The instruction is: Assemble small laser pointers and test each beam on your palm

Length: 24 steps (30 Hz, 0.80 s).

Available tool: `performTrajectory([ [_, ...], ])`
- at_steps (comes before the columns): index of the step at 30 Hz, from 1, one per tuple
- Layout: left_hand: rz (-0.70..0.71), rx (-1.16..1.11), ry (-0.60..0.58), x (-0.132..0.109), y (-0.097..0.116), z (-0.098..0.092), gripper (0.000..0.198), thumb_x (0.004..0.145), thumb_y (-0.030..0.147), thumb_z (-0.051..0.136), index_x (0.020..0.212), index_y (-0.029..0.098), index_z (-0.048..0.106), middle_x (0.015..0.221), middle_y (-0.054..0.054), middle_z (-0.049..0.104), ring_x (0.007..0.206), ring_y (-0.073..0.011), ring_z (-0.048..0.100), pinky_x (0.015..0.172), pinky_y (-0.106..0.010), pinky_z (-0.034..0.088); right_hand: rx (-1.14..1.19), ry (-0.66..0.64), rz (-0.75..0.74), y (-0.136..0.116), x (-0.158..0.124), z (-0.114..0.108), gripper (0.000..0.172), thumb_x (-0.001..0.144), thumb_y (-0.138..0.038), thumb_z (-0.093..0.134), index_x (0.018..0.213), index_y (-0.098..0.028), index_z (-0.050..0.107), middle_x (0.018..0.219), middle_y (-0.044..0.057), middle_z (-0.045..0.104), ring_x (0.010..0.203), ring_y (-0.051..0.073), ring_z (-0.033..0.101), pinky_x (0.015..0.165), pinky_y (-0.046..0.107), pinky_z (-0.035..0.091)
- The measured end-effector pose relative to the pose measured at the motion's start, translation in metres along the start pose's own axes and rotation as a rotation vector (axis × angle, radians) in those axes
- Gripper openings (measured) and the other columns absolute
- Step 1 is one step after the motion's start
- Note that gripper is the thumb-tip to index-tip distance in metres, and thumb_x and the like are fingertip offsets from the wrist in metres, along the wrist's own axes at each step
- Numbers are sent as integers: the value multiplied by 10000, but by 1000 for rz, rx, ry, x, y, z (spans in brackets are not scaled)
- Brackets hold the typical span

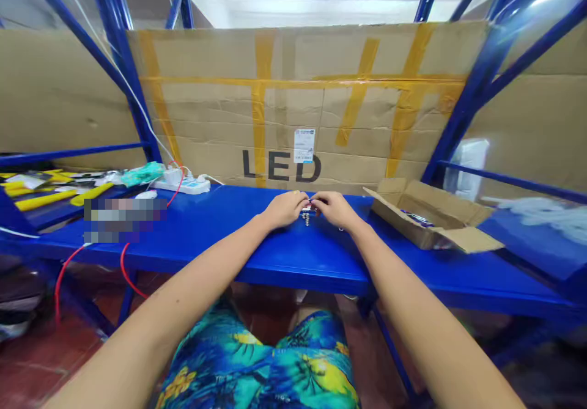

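Note:
My left hand [284, 209] and my right hand [335, 208] meet above the blue tabletop [293, 253], near its middle. Between their closed fingertips is a small red, blue and silvery item [309, 207], gripped from both sides. Shiny metal bits [307, 218] show just below it; whether they hang from it or lie on the table I cannot tell. The item is too small and too covered by fingers to name. A tiny pale object [340, 229] shows by my right wrist.
To the right stands an open cardboard box [408, 216] with small dark and silvery pieces inside. At left are a white power strip [183, 183], a red cable [123, 262] and several yellow-handled tools [46, 201]. A large carton [206, 115] marked LED closes off the back between blue posts.

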State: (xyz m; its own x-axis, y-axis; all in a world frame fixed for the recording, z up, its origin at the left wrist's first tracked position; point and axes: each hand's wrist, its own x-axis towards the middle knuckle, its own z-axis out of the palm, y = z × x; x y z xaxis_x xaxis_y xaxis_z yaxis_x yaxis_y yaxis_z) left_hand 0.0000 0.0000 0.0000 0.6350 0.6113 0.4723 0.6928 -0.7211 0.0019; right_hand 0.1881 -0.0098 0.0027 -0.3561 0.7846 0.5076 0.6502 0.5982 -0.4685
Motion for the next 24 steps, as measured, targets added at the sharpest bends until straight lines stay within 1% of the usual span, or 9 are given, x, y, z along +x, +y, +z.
performTrajectory([
  [5, -41, 13, 11, 3, 0, 1, 245, 996, 264, 370, 1046, 160, 586, 1062, -103, 675, 1023, -241, 622, 864, -340, 472, -24, 17, 0, -1, -2, 5, 180, 899, -150, 500, 923, -145, 679, 757, 44, 690, 733, 168, 618, 714, 269, 435],
  [9, -87, -14, -12, 0, 1, 1, 216, 985, 291, 402, 1111, 167, 526, 1067, -117, 688, 987, -264, 654, 805, -348, 481, -84, 17, -32, -1, -3, 7, 202, 908, -160, 518, 1046, -147, 665, 916, 86, 727, 853, 192, 649, 779, 290, 453],
  [12, -94, -40, -3, -1, 2, 0, 226, 971, 299, 433, 1157, 182, 485, 1066, -117, 694, 972, -278, 665, 768, -348, 479, -139, 30, -68, -1, -3, 7, 242, 904, -156, 534, 1110, -146, 660, 1039, 121, 728, 949, 222, 661, 831, 311, 463],
  [14, -107, -71, 16, 0, 3, 0, 209, 969, 312, 435, 1127, 192, 500, 1058, -112, 697, 976, -278, 664, 767, -345, 475, -164, 42, -92, -1, -2, 7, 255, 911, -148, 519, 1118, -146, 668, 1109, 134, 717, 1012, 238, 656, 876, 324, 463],
  [16, -112, -107, 25, 1, 4, 0, 199, 984, 324, 394, 1038, 195, 536, 1040, -106, 699, 976, -269, 659, 780, -344, 470, -188, 51, -103, 1, -2, 7, 274, 921, -134, 488, 1124, -137, 673, 1154, 145, 704, 1059, 249, 645, 920, 338, 456],
  [19, -113, -135, 23, 2, 4, -1, 299, 1008, 317, 303, 918, 189, 557, 1001, -107, 699, 949, -252, 654, 782, -341, 464, -220, 56, -101, 3, 0, 8, 305, 923, -116, 462, 1148, -118, 669, 1181, 159, 692, 1090, 258, 632, 956, 352, 448],
  [22, -136, -126, 21, 3, 3, 0, 321, 1010, 330, 298, 912, 186, 568, 983, -107, 702, 926, -249, 654, 763, -337, 462, -238, 45, -108, 5, 0, 8, 327, 919, -104, 452, 1168, -124, 664, 1179, 154, 690, 1081, 248, 630, 948, 341, 449],
  [24, -144, -114, 12, 3, 2, 0, 316, 1006, 334, 314, 925, 188, 583, 989, -104, 706, 929, -254, 654, 759, -338, 461, -255, 29, -100, 4, -1, 8, 334, 922, -98, 431, 1148, -136, 674, 1133, 145, 702, 1030, 234, 640, 905, 323, 459],
])
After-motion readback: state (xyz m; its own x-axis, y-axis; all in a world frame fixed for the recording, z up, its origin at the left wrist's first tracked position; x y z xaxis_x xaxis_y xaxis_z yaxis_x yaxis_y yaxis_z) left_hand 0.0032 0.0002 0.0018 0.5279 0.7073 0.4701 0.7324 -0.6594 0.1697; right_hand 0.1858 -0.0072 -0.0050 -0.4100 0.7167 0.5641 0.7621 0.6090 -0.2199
